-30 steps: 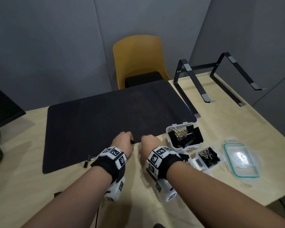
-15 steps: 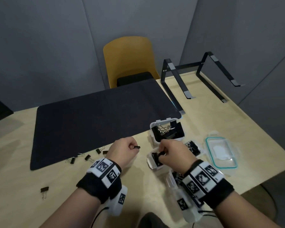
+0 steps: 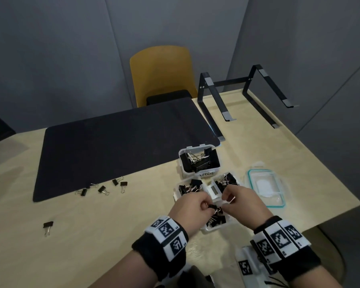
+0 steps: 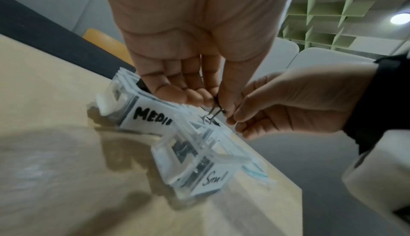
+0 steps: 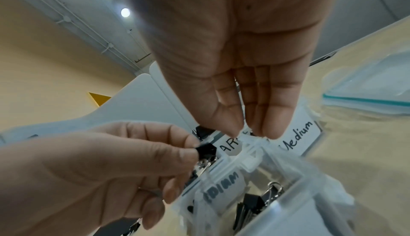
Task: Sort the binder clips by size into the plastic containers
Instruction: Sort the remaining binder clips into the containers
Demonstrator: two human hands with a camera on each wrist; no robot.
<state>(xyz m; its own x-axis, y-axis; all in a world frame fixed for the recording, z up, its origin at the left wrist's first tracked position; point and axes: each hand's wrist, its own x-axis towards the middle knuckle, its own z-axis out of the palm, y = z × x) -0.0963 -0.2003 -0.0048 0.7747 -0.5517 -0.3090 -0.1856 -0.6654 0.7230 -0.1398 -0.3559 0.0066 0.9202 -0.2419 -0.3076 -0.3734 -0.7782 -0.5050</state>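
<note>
My left hand pinches a small black binder clip by its body above the "Small" container; its wire handles hang down. My right hand hovers close beside it with thumb and fingertips pressed together; I cannot tell whether they hold anything. Behind stand the "LARGE" container and two "Medium" containers, all open with black clips inside. Several small clips lie loose at the mat's front edge, and one more lies further left on the table.
A clear lid with a teal seal lies right of the containers. The black mat covers the table's middle. A black laptop stand sits at the back right, and a yellow chair stands behind the table.
Both hands left the mat's front edge and came right and nearer, to the containers. The left hand carried a small clip along; the right hand passed over a Medium container.
</note>
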